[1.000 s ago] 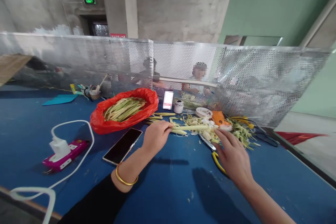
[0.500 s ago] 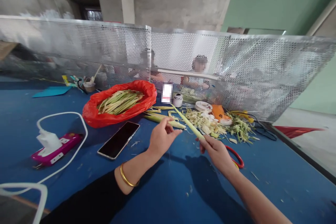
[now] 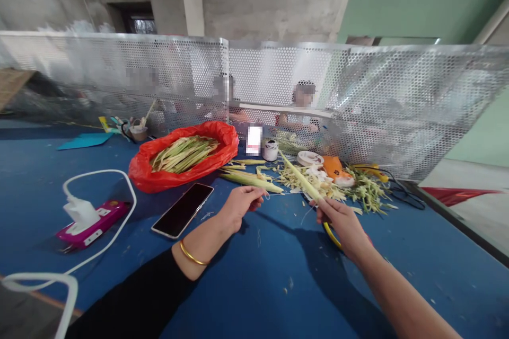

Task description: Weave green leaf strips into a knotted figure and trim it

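My right hand (image 3: 342, 220) is closed on the lower end of a pale green stalk (image 3: 299, 177) that slants up and to the left over the blue table (image 3: 254, 280). My left hand (image 3: 240, 204), with a gold bangle on the wrist, is pinched shut near the table surface; a thin fibre seems to run from it toward the stalk. More stalks (image 3: 248, 177) lie just beyond my left hand. A red bag (image 3: 159, 177) holding several peeled strips sits at the centre left. Under my right hand lie scissors with a yellow handle (image 3: 330, 233).
A black phone (image 3: 183, 210) lies left of my left hand. A pink power strip (image 3: 93, 222) with a white charger and cable sits at the far left. Peelings (image 3: 360, 190), tape rolls and an orange object pile at the back right. Beyond a perforated metal screen (image 3: 397, 100) people sit.
My right hand has taken the stalk from my left hand and lifted it off the table. My left hand drew back slightly and pinched shut. The camera shifted a little.
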Action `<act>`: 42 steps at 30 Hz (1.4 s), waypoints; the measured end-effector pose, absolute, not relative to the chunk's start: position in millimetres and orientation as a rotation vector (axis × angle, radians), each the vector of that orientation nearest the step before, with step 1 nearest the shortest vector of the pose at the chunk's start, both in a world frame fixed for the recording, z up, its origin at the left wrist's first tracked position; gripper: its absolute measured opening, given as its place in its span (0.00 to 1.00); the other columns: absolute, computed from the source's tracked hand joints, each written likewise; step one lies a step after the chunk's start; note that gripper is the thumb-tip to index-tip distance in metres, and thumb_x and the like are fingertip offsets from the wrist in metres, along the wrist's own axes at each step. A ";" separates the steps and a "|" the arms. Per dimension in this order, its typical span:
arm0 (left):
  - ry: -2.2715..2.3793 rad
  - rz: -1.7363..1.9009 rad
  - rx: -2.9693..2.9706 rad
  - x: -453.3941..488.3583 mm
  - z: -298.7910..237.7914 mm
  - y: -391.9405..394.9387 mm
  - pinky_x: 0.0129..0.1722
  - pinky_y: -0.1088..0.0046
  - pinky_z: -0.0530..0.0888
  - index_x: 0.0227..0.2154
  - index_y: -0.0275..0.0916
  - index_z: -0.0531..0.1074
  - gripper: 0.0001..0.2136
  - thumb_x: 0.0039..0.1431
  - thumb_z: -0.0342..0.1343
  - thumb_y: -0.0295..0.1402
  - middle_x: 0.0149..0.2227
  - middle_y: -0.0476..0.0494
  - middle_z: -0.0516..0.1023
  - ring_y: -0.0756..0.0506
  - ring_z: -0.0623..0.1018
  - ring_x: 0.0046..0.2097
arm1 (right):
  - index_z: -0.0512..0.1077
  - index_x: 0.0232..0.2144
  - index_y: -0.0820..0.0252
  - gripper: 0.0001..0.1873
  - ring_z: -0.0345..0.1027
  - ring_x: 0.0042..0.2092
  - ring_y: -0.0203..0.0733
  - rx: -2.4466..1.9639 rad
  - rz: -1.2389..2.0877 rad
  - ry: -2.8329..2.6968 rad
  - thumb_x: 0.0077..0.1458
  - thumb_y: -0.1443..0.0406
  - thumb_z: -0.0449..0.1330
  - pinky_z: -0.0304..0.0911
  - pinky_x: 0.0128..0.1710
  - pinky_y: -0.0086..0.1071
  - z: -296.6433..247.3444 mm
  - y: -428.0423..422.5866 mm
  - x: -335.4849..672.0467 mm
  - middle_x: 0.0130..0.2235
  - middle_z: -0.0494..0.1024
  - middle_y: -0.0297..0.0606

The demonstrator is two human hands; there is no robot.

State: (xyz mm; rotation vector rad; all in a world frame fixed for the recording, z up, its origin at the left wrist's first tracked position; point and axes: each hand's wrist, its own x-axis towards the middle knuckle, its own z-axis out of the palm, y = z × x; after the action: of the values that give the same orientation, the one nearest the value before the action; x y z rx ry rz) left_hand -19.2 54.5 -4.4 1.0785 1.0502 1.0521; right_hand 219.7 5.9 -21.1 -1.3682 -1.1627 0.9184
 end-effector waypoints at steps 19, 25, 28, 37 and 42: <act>1.096 1.516 0.538 -60.2 16.9 85.8 0.21 0.83 0.67 0.27 0.34 0.74 0.12 0.63 0.49 0.30 0.20 0.51 0.70 0.57 0.68 0.18 | 0.77 0.25 0.59 0.20 0.65 0.27 0.40 -1.357 0.769 -1.473 0.44 0.48 0.63 0.62 0.31 0.32 -16.8 10.9 236.7 0.22 0.71 0.33; 1.274 1.641 0.727 -87.3 19.4 103.2 0.25 0.80 0.68 0.32 0.35 0.74 0.14 0.63 0.44 0.33 0.23 0.48 0.72 0.55 0.70 0.21 | 0.80 0.33 0.57 0.16 0.71 0.40 0.51 -1.402 0.593 -1.542 0.43 0.54 0.64 0.62 0.43 0.40 -19.5 16.4 256.0 0.36 0.82 0.39; 1.383 1.664 0.987 -89.4 16.7 106.4 0.30 0.76 0.70 0.39 0.38 0.76 0.12 0.58 0.50 0.35 0.28 0.47 0.77 0.51 0.75 0.28 | 0.80 0.33 0.57 0.17 0.72 0.42 0.54 -1.429 0.550 -1.533 0.43 0.54 0.64 0.62 0.46 0.44 -21.6 19.5 264.0 0.38 0.82 0.41; 1.110 1.009 1.953 -30.3 -21.9 81.5 0.60 0.62 0.61 0.39 0.43 0.79 0.17 0.42 0.65 0.30 0.49 0.44 0.79 0.39 0.72 0.55 | 0.80 0.34 0.59 0.17 0.71 0.31 0.45 -1.397 0.647 -1.579 0.47 0.54 0.62 0.65 0.34 0.35 -14.0 9.8 244.7 0.27 0.79 0.36; 0.871 0.716 2.036 -9.6 -19.9 56.9 0.52 0.68 0.68 0.42 0.43 0.77 0.15 0.49 0.62 0.35 0.44 0.46 0.80 0.44 0.76 0.48 | 0.79 0.37 0.58 0.17 0.71 0.32 0.42 -1.292 0.841 -1.617 0.49 0.54 0.63 0.65 0.35 0.32 -12.2 0.6 229.8 0.27 0.79 0.34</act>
State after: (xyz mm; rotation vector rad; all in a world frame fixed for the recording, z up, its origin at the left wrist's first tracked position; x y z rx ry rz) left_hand -9.6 56.9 -19.9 2.0363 0.8706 0.7161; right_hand 229.8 0.6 -12.2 -1.2921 -1.6168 0.8414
